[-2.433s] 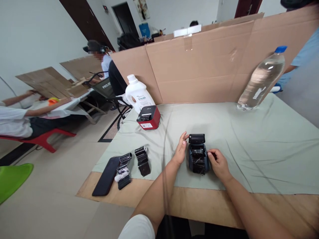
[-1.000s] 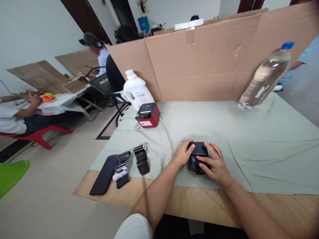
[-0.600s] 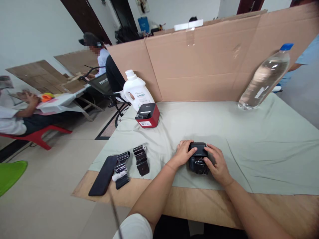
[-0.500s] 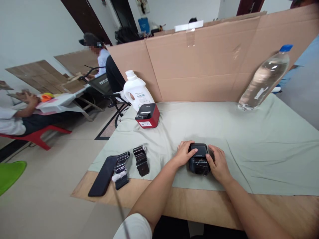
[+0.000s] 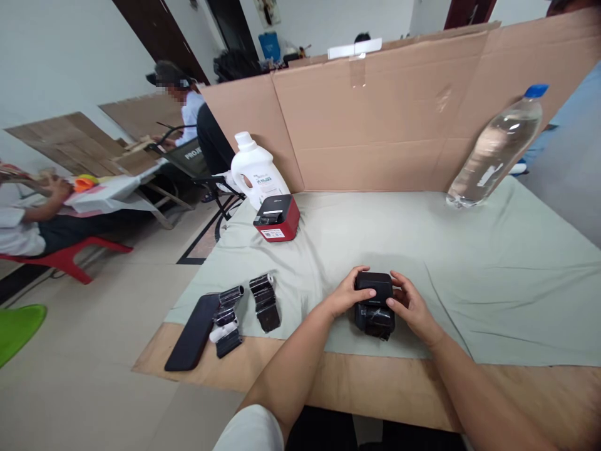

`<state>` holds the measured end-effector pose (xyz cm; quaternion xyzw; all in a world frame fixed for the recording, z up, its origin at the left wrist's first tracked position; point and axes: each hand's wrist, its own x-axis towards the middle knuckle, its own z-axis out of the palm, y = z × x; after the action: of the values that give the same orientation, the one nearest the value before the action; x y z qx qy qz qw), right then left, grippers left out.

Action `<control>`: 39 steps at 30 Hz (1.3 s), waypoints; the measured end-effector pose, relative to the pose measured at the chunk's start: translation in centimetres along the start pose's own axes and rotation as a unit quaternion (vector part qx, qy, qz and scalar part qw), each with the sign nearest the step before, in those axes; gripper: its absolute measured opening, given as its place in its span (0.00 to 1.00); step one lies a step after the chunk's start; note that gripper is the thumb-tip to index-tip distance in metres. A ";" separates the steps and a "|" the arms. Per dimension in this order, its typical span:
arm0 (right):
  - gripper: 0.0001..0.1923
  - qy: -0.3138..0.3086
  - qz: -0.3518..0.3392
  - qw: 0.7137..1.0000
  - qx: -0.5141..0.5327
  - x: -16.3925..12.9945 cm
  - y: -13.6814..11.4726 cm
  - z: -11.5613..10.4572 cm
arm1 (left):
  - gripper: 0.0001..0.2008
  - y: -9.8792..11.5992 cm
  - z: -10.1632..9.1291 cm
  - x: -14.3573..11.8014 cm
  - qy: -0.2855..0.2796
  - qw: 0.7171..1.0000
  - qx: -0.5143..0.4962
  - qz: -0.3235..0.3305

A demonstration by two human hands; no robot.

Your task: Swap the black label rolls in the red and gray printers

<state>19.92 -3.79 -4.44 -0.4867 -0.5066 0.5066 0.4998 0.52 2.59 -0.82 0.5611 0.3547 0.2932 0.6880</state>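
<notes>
A small black printer [image 5: 374,285] sits on the cloth in front of me, with black, shiny wrapping showing at its front. My left hand [image 5: 350,293] grips its left side, the thumb lying across the lid and the fingers behind the edge. On the other side my right hand [image 5: 413,307] holds the right edge, its thumb at the lid's front corner. The lid looks tipped up a little from the body. To the left lie black-wrapped paper rolls [image 5: 265,302] in a strip, and a second strip of similar rolls [image 5: 228,319] beside a black phone-like slab [image 5: 192,332].
A red and black printer [image 5: 278,218] stands at the back left before a white jug [image 5: 259,172]. A water bottle [image 5: 498,153] leans on the cardboard wall [image 5: 375,125]. The bare wooden edge [image 5: 375,388] runs along the front. Other people sit at the left.
The printer's lid has risen and tilted, so more of its black face shows, and the front wrapping sits slightly lower. Both hands stay on it, with thumbs shifted.
</notes>
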 end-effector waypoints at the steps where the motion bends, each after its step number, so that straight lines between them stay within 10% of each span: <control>1: 0.37 -0.005 0.008 1.000 0.005 0.0 -0.1 0.0 | 0.39 0.1 0.0 0.0 -0.004 1.000 -0.011 -0.011; 13: 0.34 0.013 -0.011 1.000 -0.009 0.0 -0.1 0.4 | 0.36 0.2 0.1 0.0 0.003 1.000 -0.024 0.004; 20: 0.33 -0.007 -0.040 0.999 -0.004 0.0 0.1 0.5 | 0.28 -0.6 0.1 1.0 0.141 0.976 -0.164 0.007; 30: 0.28 0.047 0.092 0.992 0.078 0.2 -0.9 1.5 | 0.32 -1.4 -0.4 1.4 0.151 0.984 -0.098 0.010; 34: 0.22 0.146 0.138 0.970 0.136 3.1 -1.3 -2.3 | 0.30 -1.5 -0.4 1.7 0.144 0.981 -0.122 -0.040; 39: 0.13 0.351 0.137 0.922 0.086 9.1 -3.6 -12.4 | 0.21 -1.5 0.0 2.0 0.138 0.985 -0.091 -0.056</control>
<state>32.15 5.55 -0.92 -0.6535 -0.1812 0.4083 0.6110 1.65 3.90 -2.62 0.4291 0.4491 0.3597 0.6962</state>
